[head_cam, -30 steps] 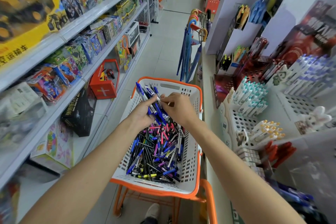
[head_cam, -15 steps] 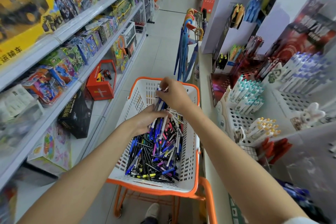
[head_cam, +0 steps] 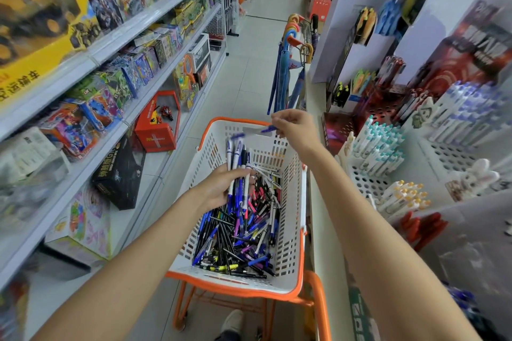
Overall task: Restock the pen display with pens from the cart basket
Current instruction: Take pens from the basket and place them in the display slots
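L hand (head_cam: 221, 188) grips a bundle of blue-and-white plastic pens (head_cam: 237, 163), ends pointing up, over the white perforated plastic cart basket w/ orange rim (head_cam: 294, 232). Just below that hand, a loose heap of mixed blue, black & pink pens (head_cam: 238, 238) lies on the basket floor. R hand (head_cam: 295, 129) is above the basket's far rim, fingers curled, pinching one blue pen (head_cam: 267, 129) (blurred). Right of R hand: white perforated pen display rack (head_cam: 365, 183) w/ teal-capped white pens (head_cam: 379, 141) standing in it.
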Tool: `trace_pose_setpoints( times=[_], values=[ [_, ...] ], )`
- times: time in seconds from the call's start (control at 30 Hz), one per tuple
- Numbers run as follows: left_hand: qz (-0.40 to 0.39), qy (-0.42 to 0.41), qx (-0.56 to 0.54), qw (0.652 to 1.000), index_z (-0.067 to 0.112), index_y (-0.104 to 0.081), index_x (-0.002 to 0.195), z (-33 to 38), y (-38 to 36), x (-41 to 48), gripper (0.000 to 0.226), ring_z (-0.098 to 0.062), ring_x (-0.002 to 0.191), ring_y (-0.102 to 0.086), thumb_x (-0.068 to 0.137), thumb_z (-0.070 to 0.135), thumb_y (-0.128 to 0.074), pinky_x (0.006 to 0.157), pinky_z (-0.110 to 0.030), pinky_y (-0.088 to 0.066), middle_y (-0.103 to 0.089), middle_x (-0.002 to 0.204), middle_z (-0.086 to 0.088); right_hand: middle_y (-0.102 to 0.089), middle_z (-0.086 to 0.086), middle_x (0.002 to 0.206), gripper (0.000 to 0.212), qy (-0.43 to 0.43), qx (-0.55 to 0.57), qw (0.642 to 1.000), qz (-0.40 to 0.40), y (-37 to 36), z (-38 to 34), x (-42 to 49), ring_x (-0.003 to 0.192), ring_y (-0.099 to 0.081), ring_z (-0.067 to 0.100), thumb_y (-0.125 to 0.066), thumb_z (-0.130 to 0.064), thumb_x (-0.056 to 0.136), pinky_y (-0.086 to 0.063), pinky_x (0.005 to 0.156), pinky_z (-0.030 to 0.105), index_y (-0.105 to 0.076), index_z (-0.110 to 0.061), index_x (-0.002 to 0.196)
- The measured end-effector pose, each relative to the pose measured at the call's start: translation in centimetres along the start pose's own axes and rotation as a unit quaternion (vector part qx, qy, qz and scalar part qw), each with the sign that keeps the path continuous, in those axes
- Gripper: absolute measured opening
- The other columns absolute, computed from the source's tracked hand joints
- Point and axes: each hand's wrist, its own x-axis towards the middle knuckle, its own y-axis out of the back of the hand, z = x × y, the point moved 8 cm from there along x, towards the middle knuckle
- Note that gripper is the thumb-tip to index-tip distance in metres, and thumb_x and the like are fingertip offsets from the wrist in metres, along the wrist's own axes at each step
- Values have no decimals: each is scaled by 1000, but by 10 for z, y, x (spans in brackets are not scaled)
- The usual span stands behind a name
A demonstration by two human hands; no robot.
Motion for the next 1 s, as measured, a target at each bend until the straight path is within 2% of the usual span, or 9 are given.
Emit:
trace_pose_setpoints(
  times=[0.17, 0.27, 0.47, 0.57, 0.7, 0.73, 0.8, 0.9, 1.0],
  values=[
    [72, -23, -139, 987, 4, -66, 101, 5, 7, 6, 8, -23, 67, -72, 96, 7, -60, 60, -34, -61, -72, 81, -11, -71, 0, 82, 21, 73, -108, 992, 4, -16, -1, -19, 63, -61, 22, -62, -12, 97, -55, 61, 33, -73, -4, 113],
    [96, -42, -188, 977, 6, -65, 96, 14, 4, 9, 8, -23, 66, -73, 97, 7, -58, 57, -37, -61, -71, 82, -12, -72, 10, 100, 18, 128, -186, 974, -35, -42, 10, -39, 79, -65, 21, -64, -10, 95, -57, 81, 41, -75, -3, 107],
    [92, -46, -228, 968, 4, -65, 119, 13, 5, 9, 26, -27, 92, -72, 94, 9, -61, 69, -38, -61, -70, 112, -17, -70, 12, 97, 19, 152, -222, 963, -17, -51, 22, -58, 85, -65, 25, -63, -14, 96, -55, 81, 42, -76, -8, 110],
    [93, -30, -233, 968, 5, -70, 101, 11, 4, 7, 12, -24, 87, -71, 93, 10, -62, 69, -38, -59, -73, 99, -13, -68, 9, 91, 20, 165, -230, 957, -56, -56, 21, -64, 79, -62, 21, -62, -21, 98, -53, 75, 36, -77, -11, 108],
    [123, -54, -225, 965, 9, -67, 92, 18, 6, 7, 4, -20, 72, -71, 90, 5, -67, 67, -39, -58, -71, 79, -7, -68, 4, 113, 31, -14, 12, 999, 27, -37, 47, -63, 102, -62, 15, -55, -31, 100, -50, 94, 29, -68, -11, 121],
    [136, -72, -213, 965, 10, -65, 91, 22, 5, 7, 7, -20, 70, -70, 89, 4, -68, 66, -39, -58, -71, 76, -5, -66, 7, 120, 37, -127, 128, 981, 68, -38, 70, -65, 111, -60, 19, -49, -34, 102, -47, 102, 36, -64, -9, 126],
    [146, -110, -179, 967, 11, -64, 94, 28, -3, 5, 11, -19, 71, -71, 89, 2, -69, 66, -38, -59, -70, 78, -4, -59, 14, 130, 50, -325, 345, 879, 58, -65, 105, -80, 123, -55, 29, -37, -44, 104, -41, 108, 46, -56, -7, 132],
    [146, -164, -108, 970, 9, -64, 110, 30, -17, 0, 25, -16, 82, -73, 88, -2, -68, 70, -35, -59, -73, 96, -9, -66, 23, 120, 72, -434, 567, 700, -9, -105, 103, -100, 112, -61, 37, -24, -59, 102, -45, 104, 49, -61, 0, 124],
    [146, -189, -24, 971, 9, -64, 118, 33, -26, -9, 34, -17, 90, -73, 87, -4, -67, 77, -35, -60, -73, 105, -8, -73, 25, 91, 68, -416, 578, 702, 14, -97, 91, -105, 93, -65, 37, -22, -50, 106, -52, 84, 50, -64, 3, 111]
  ],
)
